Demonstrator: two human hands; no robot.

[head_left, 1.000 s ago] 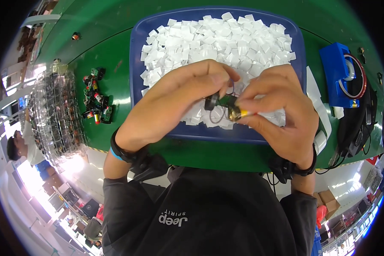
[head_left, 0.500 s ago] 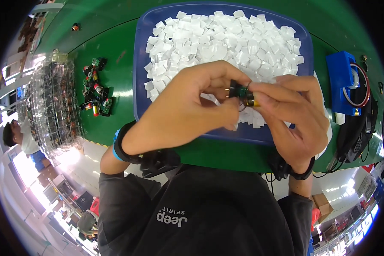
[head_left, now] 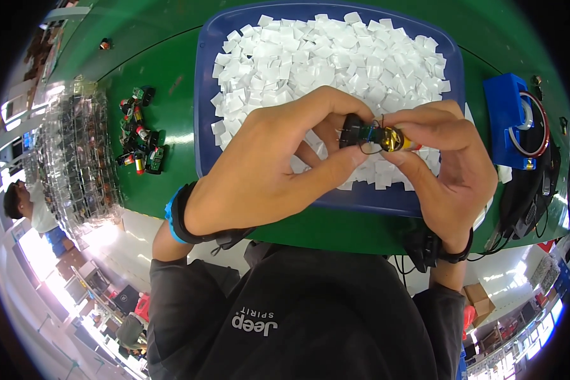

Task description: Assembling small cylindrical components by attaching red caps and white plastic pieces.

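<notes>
Over the blue tub, both hands grip one small circuit board assembly. Its black end with thin metal pins is between the thumb and fingers of my left hand. A battery-like cylinder in yellow, gold and red is pinched at the other end by my right hand. Thin dark wire loops out between the two ends, around the green board. Beneath the hands, a heap of small white square pieces fills the blue tub.
Several similar board assemblies lie piled on the green table left of the tub. Farther left rises a stack of clear plastic trays. A blue tape dispenser stands at the right, near a black device with cables. Another person is at far left.
My hands have drawn slightly apart, the right one shifting right. The assembly has moved a little right and turned, so more of its yellow and red cylinder shows.
</notes>
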